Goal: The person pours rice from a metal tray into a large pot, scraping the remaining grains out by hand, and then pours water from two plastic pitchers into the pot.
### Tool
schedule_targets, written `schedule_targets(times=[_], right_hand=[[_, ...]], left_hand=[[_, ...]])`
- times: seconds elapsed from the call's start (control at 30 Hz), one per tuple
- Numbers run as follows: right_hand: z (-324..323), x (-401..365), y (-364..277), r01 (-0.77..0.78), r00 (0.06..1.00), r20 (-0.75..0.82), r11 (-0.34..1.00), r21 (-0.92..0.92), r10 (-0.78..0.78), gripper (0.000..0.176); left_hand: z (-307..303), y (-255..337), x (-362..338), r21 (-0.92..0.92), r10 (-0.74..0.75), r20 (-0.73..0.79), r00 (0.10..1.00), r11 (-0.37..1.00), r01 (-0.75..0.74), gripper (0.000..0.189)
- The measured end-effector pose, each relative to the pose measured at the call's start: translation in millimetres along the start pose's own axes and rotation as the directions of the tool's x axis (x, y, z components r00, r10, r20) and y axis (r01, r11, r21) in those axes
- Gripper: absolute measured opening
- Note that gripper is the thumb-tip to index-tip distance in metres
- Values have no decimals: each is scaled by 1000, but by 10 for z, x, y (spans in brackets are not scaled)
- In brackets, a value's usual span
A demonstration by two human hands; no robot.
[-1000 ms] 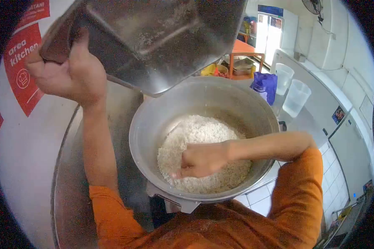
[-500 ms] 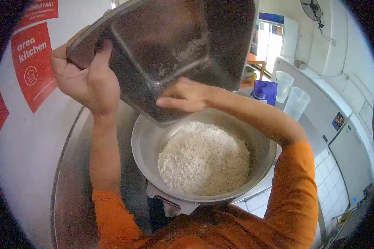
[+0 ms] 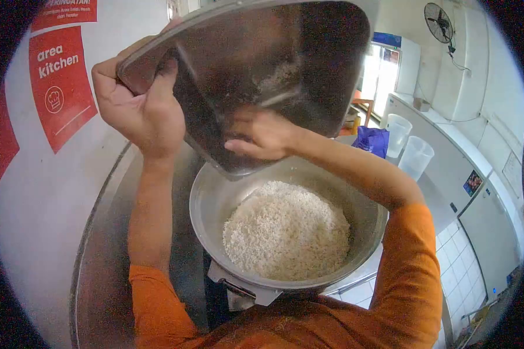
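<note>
My left hand (image 3: 142, 110) is closed on the rim of a deep rectangular metal pan (image 3: 326, 64), thumb inside it and fingers behind. The pan is tilted, its mouth toward me and its lower corner over a large pot (image 3: 199, 203). My right hand (image 3: 262, 132) reaches into the pan, fingers laid against its inner wall and thumb apart; the fingertips are slightly blurred. White grains cling to the wall just above that hand. Inside the round metal pot lies a heap of white rice (image 3: 288, 232).
A metal counter (image 3: 113, 244) runs along the left wall, which bears red signs (image 3: 64, 84). To the right are a purple bag (image 3: 371, 141) and clear plastic jugs (image 3: 416, 157). White chest freezers (image 3: 477, 174) line the right side; a fan (image 3: 438, 23) hangs above.
The pan and my left hand have shifted a little to the right in view. My right hand's fingers have moved slightly along the pan's inner wall. The rice heap looks much the same.
</note>
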State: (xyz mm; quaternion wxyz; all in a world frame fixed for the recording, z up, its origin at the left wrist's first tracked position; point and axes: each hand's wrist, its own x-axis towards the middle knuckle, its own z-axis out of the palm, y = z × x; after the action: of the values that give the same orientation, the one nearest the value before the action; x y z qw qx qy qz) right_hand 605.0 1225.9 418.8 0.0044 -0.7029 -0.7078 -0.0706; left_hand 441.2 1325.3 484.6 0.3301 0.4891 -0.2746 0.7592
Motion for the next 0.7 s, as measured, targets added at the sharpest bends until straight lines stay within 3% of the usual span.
schedule_targets(times=[0.03, 0.07, 0.13, 0.17, 0.2, 0.23, 0.27, 0.3, 0.33, 0.37, 0.4, 0.43, 0.47, 0.5, 0.53, 0.57, 0.6, 0.63, 0.67, 0.7], right_hand=[[54, -40, -31, -66, 931, -360, 939, -338, -65, 73], [83, -17, 4, -69, 931, -360, 940, -333, -59, 73], [157, 90, 148, -181, 707, -646, 809, -559, -288, 68], [287, 101, 164, -180, 707, -646, 810, -558, -287, 68], [415, 104, 142, -84, 759, -622, 918, -387, -193, 68], [479, 117, 167, -2, 812, -573, 981, -192, -111, 69], [364, 89, 113, -2, 811, -574, 981, -195, -112, 69], [163, 33, 16, 19, 945, -326, 999, 40, -5, 73], [52, 0, -34, -30, 999, -33, 963, 269, 40, 78], [65, -20, -50, -27, 999, -33, 963, 268, 38, 78], [99, -52, -86, -56, 948, -314, 998, 1, 53, 77], [135, -74, -118, -156, 825, -565, 957, -243, -9, 75], [269, 42, -89, -157, 825, -565, 958, -240, -7, 75], [497, 256, -27, -391, 631, -763, 907, -157, 141, 71], [618, 379, 2, -585, 364, -898, 811, -15, 246, 68], [582, 383, -16, -590, 358, -900, 807, -11, 249, 68], [471, 356, -72, -314, 567, -722, 914, 256, 397, 67], [349, 323, -123, -66, 775, -494, 828, 557, 395, 67], [153, 199, -277, -86, 841, -288, 640, 764, 458, 69], [123, 177, -230, -83, 841, -291, 641, 763, 456, 69]], left_hand=[[13, -14, -1, -40, 31, 8, 999, 999, -30, 30], [28, -15, -15, -82, 58, 16, 998, 995, -56, 30], [53, 55, 7, -21, 32, 28, 999, 999, -31, 30], [58, 86, 14, 45, 8, 38, 999, 999, -10, 30], [70, 84, 23, 46, 12, 35, 999, 999, -14, 30], [91, 68, 44, -18, 53, 31, 998, 998, -52, 31], [101, 58, 48, -82, 87, 26, 996, 993, -85, 31], [100, 51, 43, -83, 90, 23, 996, 993, -87, 31], [89, 40, 41, -88, 86, 18, 996, 993, -84, 31], [74, 28, 42, -91, 83, 14, 996, 993, -81, 31], [54, 11, 39, -88, 85, 12, 996, 993, -84, 31], [35, -5, 26, -57, 96, 18, 995, 994, -94, 31], [29, -10, 17, -28, 104, 26, 994, 994, -104, 31], [66, 31, -3, -30, 100, 30, 995, 995, -99, 31], [139, 100, -27, -60, 105, 14, 994, 993, -104, 30], [199, 141, -37, -93, 111, -4, 994, 990, -111, 30], [235, 143, -44, -100, 113, -3, 994, 989, -113, 30], [267, 132, -50, -97, 130, -14, 991, 987, -131, 30], [281, 122, -61, -89, 145, -25, 989, 985, -146, 29], [256, 102, -59, -89, 148, -24, 989, 985, -150, 29]])
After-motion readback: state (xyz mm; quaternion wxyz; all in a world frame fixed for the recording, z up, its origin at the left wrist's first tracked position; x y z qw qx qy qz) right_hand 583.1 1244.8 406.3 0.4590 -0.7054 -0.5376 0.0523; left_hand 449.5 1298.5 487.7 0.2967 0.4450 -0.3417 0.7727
